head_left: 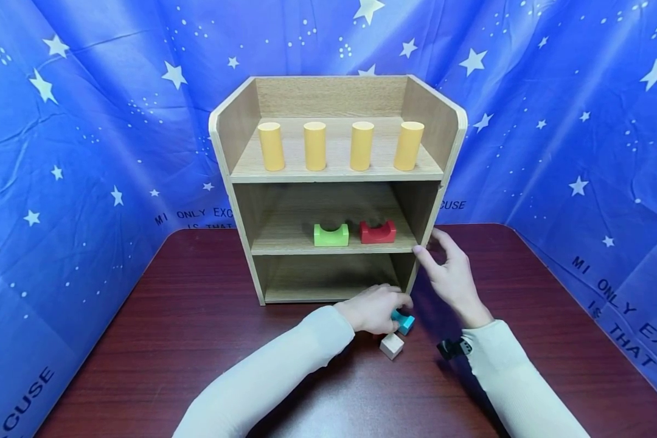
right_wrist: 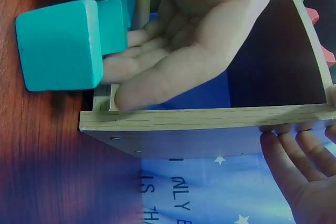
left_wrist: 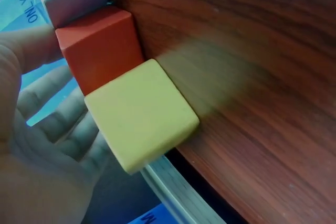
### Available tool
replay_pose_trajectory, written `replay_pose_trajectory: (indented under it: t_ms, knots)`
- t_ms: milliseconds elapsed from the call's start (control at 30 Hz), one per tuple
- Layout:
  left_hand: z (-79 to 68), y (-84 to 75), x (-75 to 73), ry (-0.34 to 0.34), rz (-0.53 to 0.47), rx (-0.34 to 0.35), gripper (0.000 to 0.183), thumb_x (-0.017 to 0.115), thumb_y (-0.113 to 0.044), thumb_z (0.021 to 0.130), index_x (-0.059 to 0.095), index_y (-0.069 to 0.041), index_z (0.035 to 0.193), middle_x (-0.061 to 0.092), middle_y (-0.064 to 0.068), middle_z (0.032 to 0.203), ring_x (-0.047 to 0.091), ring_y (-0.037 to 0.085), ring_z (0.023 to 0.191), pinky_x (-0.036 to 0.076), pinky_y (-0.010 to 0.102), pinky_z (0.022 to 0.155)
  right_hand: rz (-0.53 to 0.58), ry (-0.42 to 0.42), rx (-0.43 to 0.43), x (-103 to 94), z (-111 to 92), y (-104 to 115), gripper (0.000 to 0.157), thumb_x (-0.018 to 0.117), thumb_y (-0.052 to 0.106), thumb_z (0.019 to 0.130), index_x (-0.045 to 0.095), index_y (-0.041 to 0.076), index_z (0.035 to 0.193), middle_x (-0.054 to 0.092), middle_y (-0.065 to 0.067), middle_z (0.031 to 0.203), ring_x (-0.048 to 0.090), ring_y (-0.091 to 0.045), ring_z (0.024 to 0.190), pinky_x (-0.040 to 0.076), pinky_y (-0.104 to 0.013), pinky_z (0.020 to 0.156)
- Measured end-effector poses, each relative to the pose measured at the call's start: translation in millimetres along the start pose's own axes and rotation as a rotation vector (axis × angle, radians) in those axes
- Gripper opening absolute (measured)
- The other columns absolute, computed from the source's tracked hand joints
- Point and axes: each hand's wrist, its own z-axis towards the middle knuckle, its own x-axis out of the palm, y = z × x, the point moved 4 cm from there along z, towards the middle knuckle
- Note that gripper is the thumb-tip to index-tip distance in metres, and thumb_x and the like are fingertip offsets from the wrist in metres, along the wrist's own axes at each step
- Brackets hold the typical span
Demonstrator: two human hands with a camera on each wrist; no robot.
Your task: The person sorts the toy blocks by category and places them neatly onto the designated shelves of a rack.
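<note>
My left hand [head_left: 373, 308] is low at the shelf's front right corner. Its thumb and fingers are on either side of a teal block with an arched cutout [head_left: 403, 322], seen large as the teal block [right_wrist: 58, 45] in the right wrist view. A white cube [head_left: 391, 346] lies just in front. In the left wrist view, an orange-red block [left_wrist: 102, 48] and a yellow block [left_wrist: 142, 116] line up beside the white one. My right hand [head_left: 457, 280] touches the right side panel [right_wrist: 210, 118] of the wooden shelf, fingers fairly straight on its outside and thumb at the front edge.
On the shelf's top [head_left: 336, 176] stand several yellow cylinders [head_left: 314, 146]. The middle level holds a green arch block [head_left: 331, 236] and a red arch block [head_left: 378, 233]. The shelf stands on a dark red table [head_left: 142, 340], with a blue star curtain [head_left: 115, 121] around it.
</note>
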Motion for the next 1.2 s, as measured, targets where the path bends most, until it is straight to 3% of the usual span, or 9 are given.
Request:
replay_pose_trajectory:
  t_ms: [300,500,667,900,1200]
  knots:
    - [3.4,-1.5,4.3,-0.011,0.053,0.026,0.032,0.074,-0.025,0.081,0.064,-0.024,0.112,0.062,-0.008,0.097,0.055,0.004,0.086,0.044,0.02,0.075,-0.004,0.008,0.0,1.0,0.0,-0.9,0.04,0.067,0.016,0.089,0.057,0.006,0.127,0.065,-0.011,0.106,0.056,-0.001,0.092,0.045,-0.012,0.075]
    - [4.7,-2.3,7.3,-0.022,0.085,0.037,0.028,0.072,-0.028,0.083,0.063,-0.024,0.11,0.061,-0.009,0.096,0.054,0.004,0.086,0.044,0.021,0.076,-0.002,0.006,0.01,0.8,0.2,-1.4,0.04,0.067,0.016,0.089,0.058,0.007,0.127,0.065,-0.011,0.106,0.057,-0.002,0.092,0.045,-0.014,0.076]
    - [5.5,-3.1,6.1,-0.002,0.063,0.039,0.04,0.075,-0.028,0.081,0.06,-0.024,0.118,0.06,-0.008,0.104,0.054,0.004,0.09,0.043,0.018,0.078,-0.003,0.002,0.004,0.7,0.6,-2.0,0.04,0.067,0.015,0.089,0.058,0.007,0.127,0.065,-0.012,0.105,0.057,0.0,0.092,0.045,-0.013,0.076]
    - [7.0,-2.3,5.7,0.047,-0.012,0.028,0.049,0.073,-0.009,0.077,0.058,-0.025,0.121,0.056,-0.008,0.102,0.051,0.004,0.091,0.041,0.016,0.077,0.004,0.0,0.015,0.7,0.9,-0.9,0.039,0.068,0.015,0.089,0.059,0.007,0.126,0.066,-0.011,0.105,0.057,-0.001,0.091,0.045,-0.012,0.076]
    - [7.6,-5.0,7.0,0.067,-0.004,0.054,0.048,0.073,-0.008,0.077,0.058,-0.023,0.121,0.054,-0.007,0.098,0.048,0.004,0.087,0.039,0.015,0.074,-0.009,0.001,0.025,0.1,0.1,-0.9,0.041,0.067,0.017,0.089,0.058,0.008,0.128,0.066,-0.011,0.106,0.056,-0.001,0.092,0.045,-0.014,0.076]
